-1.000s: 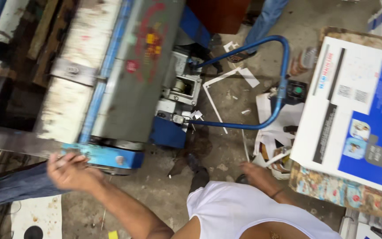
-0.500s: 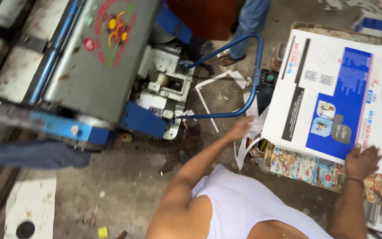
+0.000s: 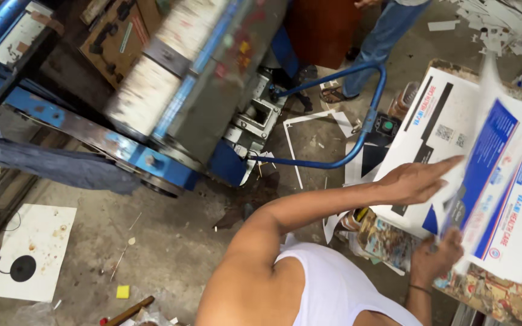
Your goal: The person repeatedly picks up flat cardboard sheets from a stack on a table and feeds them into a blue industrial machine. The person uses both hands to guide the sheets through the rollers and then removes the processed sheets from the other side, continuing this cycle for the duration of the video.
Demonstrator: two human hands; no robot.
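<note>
Two hands on printed sheet stack (image 3: pixel 454 151): left hand (image 3: pixel 415 181) flat, fingers extended along top sheet; right hand (image 3: pixel 436 256) at stack's near edge, pinching lifted sheet (image 3: pixel 502 181); sheet's long axis runs away from body.

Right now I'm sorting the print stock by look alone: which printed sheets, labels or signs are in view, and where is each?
Lifted printed sheet: white with blue panels, tilted, blurred, gripped by the right hand, left hand on it.
Stack of printed sheets: flat at right, white with a black strip.
Patterned sheets: multicoloured, under the stack.
White board: floor at lower left, rectangular, with a black disc.
</note>
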